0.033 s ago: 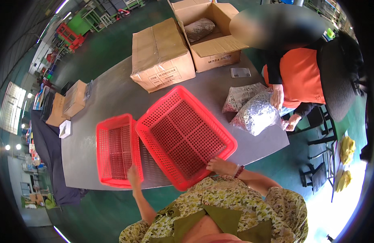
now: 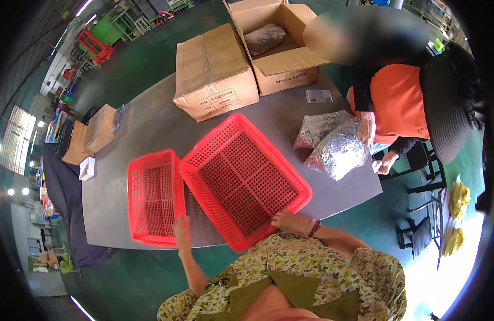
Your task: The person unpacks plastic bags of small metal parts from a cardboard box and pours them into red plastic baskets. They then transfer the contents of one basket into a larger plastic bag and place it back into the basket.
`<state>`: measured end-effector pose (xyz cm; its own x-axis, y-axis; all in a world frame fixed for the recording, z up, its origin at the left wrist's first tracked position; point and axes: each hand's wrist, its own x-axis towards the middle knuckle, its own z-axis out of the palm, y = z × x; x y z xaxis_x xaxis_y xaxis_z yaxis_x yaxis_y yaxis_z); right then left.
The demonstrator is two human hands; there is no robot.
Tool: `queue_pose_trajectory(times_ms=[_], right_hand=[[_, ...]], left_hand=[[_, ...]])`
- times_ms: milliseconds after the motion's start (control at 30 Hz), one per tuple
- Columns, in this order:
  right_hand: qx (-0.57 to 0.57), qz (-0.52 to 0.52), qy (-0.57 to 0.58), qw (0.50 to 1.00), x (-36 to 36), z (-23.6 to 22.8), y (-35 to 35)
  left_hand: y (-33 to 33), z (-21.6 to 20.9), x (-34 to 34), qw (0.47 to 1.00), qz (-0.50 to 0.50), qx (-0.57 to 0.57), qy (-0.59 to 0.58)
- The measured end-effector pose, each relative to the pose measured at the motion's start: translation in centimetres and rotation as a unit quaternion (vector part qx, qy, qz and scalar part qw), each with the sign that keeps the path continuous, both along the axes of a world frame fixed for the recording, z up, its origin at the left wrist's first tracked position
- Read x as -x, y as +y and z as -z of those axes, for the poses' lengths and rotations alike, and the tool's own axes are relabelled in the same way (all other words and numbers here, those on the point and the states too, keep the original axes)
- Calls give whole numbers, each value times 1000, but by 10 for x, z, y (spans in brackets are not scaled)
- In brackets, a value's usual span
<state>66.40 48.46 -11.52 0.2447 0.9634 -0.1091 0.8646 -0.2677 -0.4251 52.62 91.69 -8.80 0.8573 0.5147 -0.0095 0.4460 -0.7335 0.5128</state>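
A large red plastic basket (image 2: 257, 170) lies askew at the table's near edge, with nothing in its perforated bottom. My right hand (image 2: 291, 221) grips its near rim, fingers closed over the edge, a dark red bracelet on the wrist. To its left is a smaller red basket (image 2: 157, 195), also holding nothing, its right side against the larger one. Beside that basket's near right corner is my left hand (image 2: 181, 233), smeared by motion. Its fingers are not clear, and I cannot tell whether it touches the rim.
Two cardboard boxes stand at the back, one closed (image 2: 215, 69), one open (image 2: 290, 67) with a wrapped bundle inside. At the right, a co-worker's hands (image 2: 367, 131) touch clear bags (image 2: 340, 150) of small metallic parts. A smaller carton (image 2: 101, 128) and white box (image 2: 87, 168) are left.
My left hand has shifted slightly up and to the right beside the smaller basket. My right hand stays on the large basket's rim.
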Motion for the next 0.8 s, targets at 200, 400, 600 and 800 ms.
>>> queue_pose_trajectory(times_ms=[200, 400, 600, 800], right_hand=[[-203, 138, 21, 969, -24, -24, -28], [-81, 442, 70, 890, -74, -7, -78], [-106, 435, 225, 866, -84, 52, -85], [-123, 499, 174, 840, -21, 78, -101]], left_hand=[[-120, 13, 5, 988, -119, 91, 37], [-137, 79, 7, 958, -95, 246, -115], [-142, 45, -26, 951, -79, 256, -156], [-121, 45, -51, 985, 18, 163, -59]])
